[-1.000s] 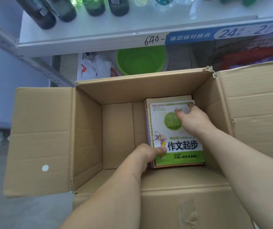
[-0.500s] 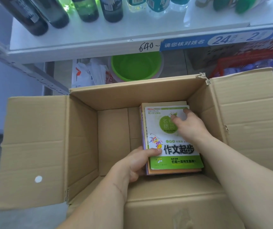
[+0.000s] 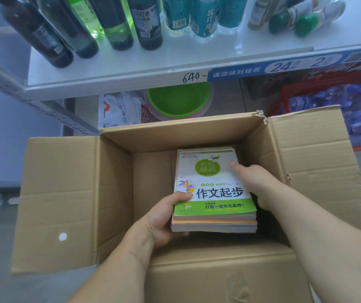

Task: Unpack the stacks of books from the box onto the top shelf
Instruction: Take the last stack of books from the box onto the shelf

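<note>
Gripping the stack (image 3: 215, 189) from both sides, the person has it inside the box (image 3: 118, 180), against the right wall and toward the far right corner, apparently lifted clear of the box floor, though the underside is hidden. Left hand (image 3: 164, 217): thumb lies on the green cover near the stack's near left corner, fingers curled under the bottom book, so a clamp on that corner. Right hand (image 3: 256, 182): thumb laid on the cover at the right edge, the rest of the fingers going down the right side out of sight; they seem to wrap beneath, but I cannot tell for certain. Long axis of the stack runs from the near wall to the far wall, spine sides along the left, near end tilted a little lower toward the viewer. Both hands sit on the stack, the left at the near end, the right farther in, so neither has to reach. Shelf (image 3: 131, 68) lies above and beyond the far wall of the box; its front edge is bare on the left and in the middle, bottles (image 3: 118, 20) standing farther back. Judgement: the move ahead is up and away along the long axis, far end leading, and the tilt needs levelling or the top book may slide toward the near end.
</note>
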